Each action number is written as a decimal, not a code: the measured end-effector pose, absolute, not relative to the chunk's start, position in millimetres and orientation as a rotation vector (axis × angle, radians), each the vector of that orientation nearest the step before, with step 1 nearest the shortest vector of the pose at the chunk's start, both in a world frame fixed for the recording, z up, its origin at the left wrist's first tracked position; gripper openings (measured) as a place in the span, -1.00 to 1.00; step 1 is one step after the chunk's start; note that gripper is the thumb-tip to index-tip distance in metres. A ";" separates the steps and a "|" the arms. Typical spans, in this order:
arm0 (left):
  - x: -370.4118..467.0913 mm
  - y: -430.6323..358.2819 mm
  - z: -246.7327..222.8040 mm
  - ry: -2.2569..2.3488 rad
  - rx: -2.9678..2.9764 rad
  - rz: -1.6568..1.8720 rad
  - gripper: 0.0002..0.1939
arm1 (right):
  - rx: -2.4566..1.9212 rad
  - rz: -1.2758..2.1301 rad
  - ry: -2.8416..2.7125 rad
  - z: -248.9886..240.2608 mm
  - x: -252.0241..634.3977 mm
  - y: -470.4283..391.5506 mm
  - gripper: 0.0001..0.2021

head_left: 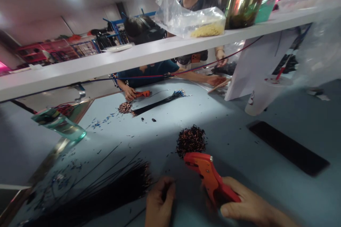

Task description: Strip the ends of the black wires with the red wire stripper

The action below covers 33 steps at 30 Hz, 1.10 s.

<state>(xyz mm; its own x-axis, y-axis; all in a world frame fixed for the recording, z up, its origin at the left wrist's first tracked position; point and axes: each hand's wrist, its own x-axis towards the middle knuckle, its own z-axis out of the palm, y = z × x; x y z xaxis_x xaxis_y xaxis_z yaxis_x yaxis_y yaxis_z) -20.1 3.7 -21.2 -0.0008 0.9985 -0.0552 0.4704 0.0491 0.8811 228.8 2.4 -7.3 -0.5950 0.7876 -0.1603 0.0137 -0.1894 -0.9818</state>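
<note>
My right hand (241, 198) is wrapped round the handles of a red and orange wire stripper (210, 175), whose head points up and left. Just beyond that head lies a heap of short black and copper-coloured scraps (191, 140). My left hand (161, 198) is closed in a pinch to the left of the tool, apart from it. A thin black wire (137, 215) runs into this hand from the lower left; its end at the fingertips is hard to make out. Beside my left hand rests a thick bundle of black wires (114, 191) with copper-coloured ends.
Across the table, a co-worker's hand (130, 94) is on another orange stripper (142, 94), near a wire bundle (160, 103). A teal bottle (66, 127) stands left; a black phone-like slab (289, 147) and white cup (262, 95) are right. A white shelf (128, 60) spans above.
</note>
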 end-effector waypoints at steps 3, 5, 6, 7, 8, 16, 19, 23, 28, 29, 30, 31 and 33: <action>-19.9 3.5 -21.2 1.598 1.490 0.932 -0.67 | -0.902 1.847 -1.521 -4.8 227.9 2.5 -0.39; -20.3 3.7 -21.4 1.591 1.503 0.938 -0.68 | -0.900 1.848 -1.509 -4.2 227.7 2.1 -0.41; -20.5 3.8 -21.5 1.578 1.516 0.922 -0.68 | -0.908 1.851 -1.502 -4.4 227.9 1.7 -0.41; -20.7 3.8 -21.6 1.565 1.527 0.902 -0.68 | -0.920 1.853 -1.495 -5.0 228.1 1.3 -0.41; -20.6 3.8 -21.7 1.559 1.532 0.891 -0.68 | -0.931 1.855 -1.493 -5.7 228.4 0.8 -0.41; -19.5 3.7 -21.5 1.567 1.531 0.917 -0.72 | -0.920 1.857 -1.516 -6.0 228.0 1.8 -0.39; -21.1 4.4 -22.3 1.578 1.532 0.899 -0.69 | -0.907 1.859 -1.502 -3.5 227.1 3.1 -0.42; -23.1 5.0 -23.0 1.551 1.519 0.863 -0.68 | -0.877 1.866 -1.491 -2.1 226.1 3.6 -0.44; -24.0 4.9 -24.1 1.544 1.522 0.878 -0.68 | -0.894 1.882 -1.474 -4.3 226.4 2.5 -0.44; -23.9 4.9 -24.3 1.544 1.527 0.886 -0.68 | -0.896 1.881 -1.475 -4.9 226.6 2.2 -0.44; -23.7 4.8 -24.5 1.541 1.528 0.892 -0.68 | -0.895 1.876 -1.479 -5.5 226.8 2.0 -0.44; -23.6 4.9 -24.5 1.544 1.523 0.904 -0.69 | -0.891 1.873 -1.482 -5.9 226.9 1.8 -0.44; -23.4 5.0 -24.6 1.549 1.509 0.911 -0.69 | -0.871 1.873 -1.484 -6.4 226.9 1.7 -0.44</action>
